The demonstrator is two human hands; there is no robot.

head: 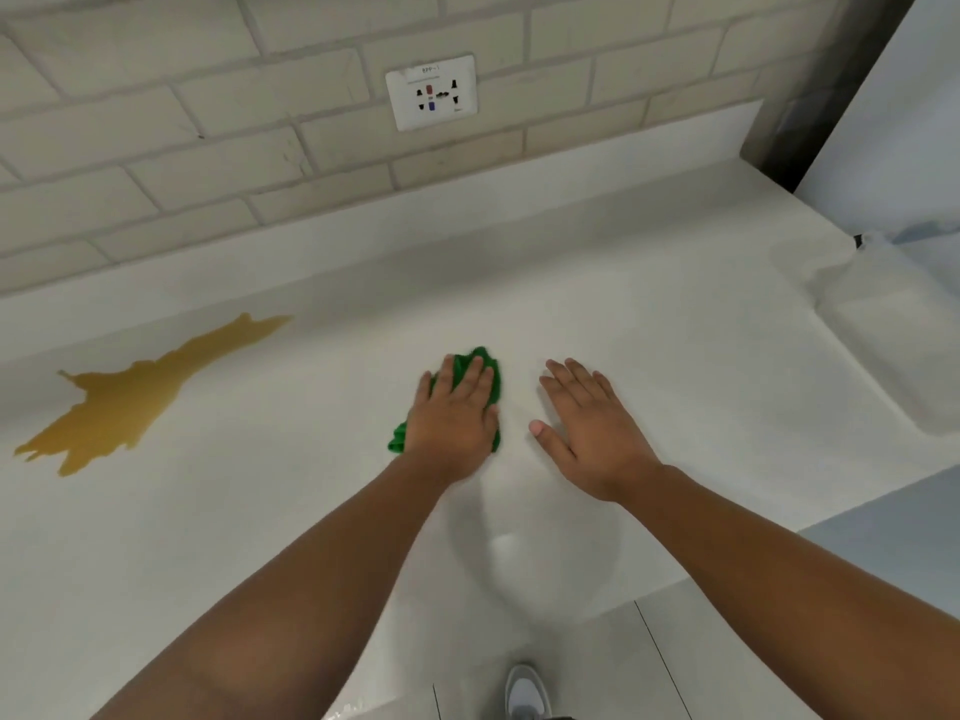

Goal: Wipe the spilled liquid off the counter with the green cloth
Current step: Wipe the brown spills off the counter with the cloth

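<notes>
Left hand (454, 415) lies flat on the cloth (485, 374) at frame centre, fingers straight and spread, palm pressing down on it. The cloth is green and bunched; bits of it show past the fingertips, at the thumb side and at the wrist side lower left of the hand. Right hand (587, 423) is just beside it to the right, flat on the counter (675, 356), fingers straight and a little apart, thumb out toward the left hand, holding nothing. The two hands do not touch; a narrow strip of bare counter shows between them.

The spill (124, 402) is at the left of the frame, well apart from the cloth: yellow-brown, ragged, running from lower left up to a thin point toward centre. The cloth does not touch it.

Counter is white. Behind it, across the top of the frame, is a tiled wall (208, 122) with a white socket (432, 92) at top centre. A sink (893, 350) sits moulded into the counter at the right edge. A grey shoe (527, 691) is on the floor at bottom centre. Both forearms are bare, coming in from the bottom corners.
</notes>
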